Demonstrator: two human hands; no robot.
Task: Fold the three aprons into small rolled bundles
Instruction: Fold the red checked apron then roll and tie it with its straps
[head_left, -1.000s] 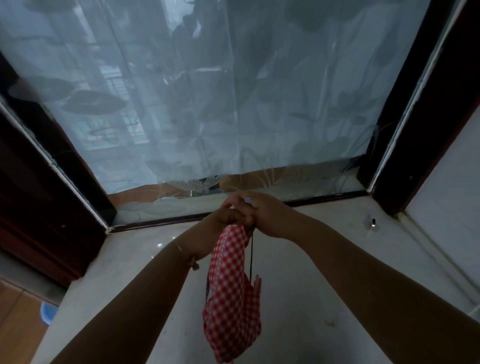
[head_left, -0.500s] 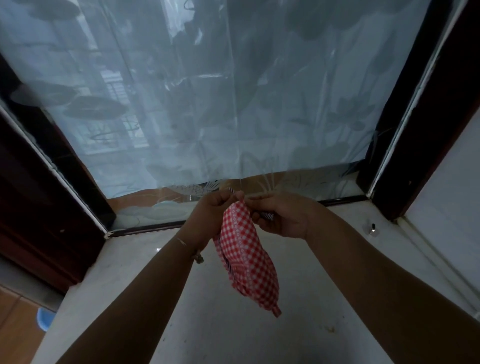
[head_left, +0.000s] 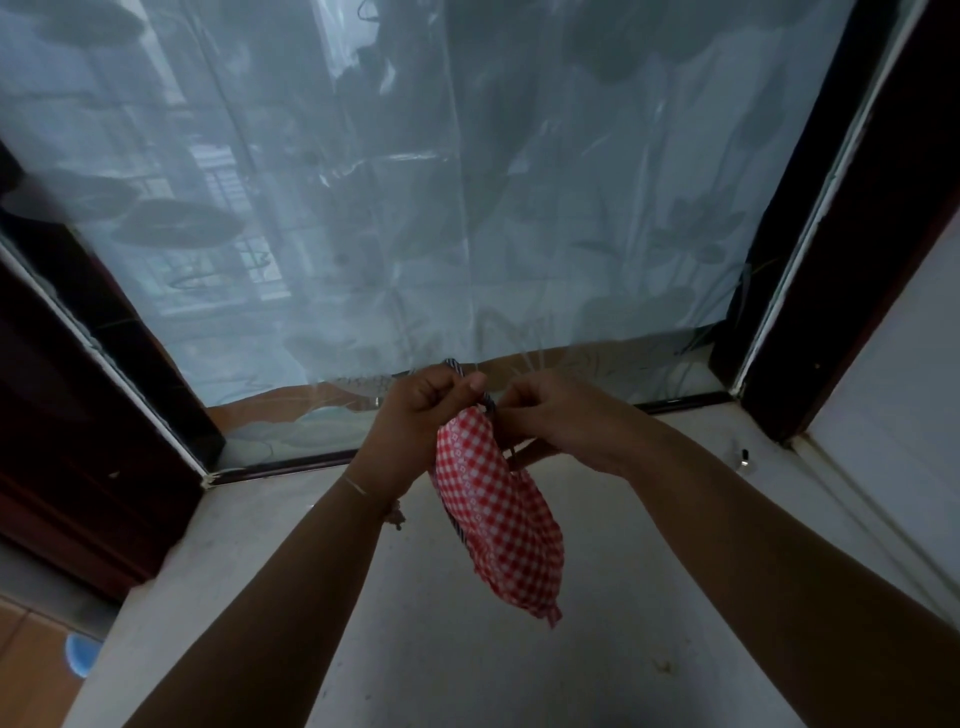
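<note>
A red-and-white checked apron, rolled into a bundle, hangs in the air over a pale stone ledge. My left hand grips its top end, fingers curled, with a dark striped strap showing above the knuckles. My right hand pinches the thin dark strap right beside the bundle's top. The bundle slants down toward the right. No other apron is in view.
A sheer grey curtain covers the window behind the ledge. Dark wooden frames stand at both sides. A small metal fitting sits on the ledge at the right. A blue round object lies on the floor at lower left.
The two hands have drawn slightly apart at the bundle's top. The bundle has swung from hanging straight down to slanting toward the right.
</note>
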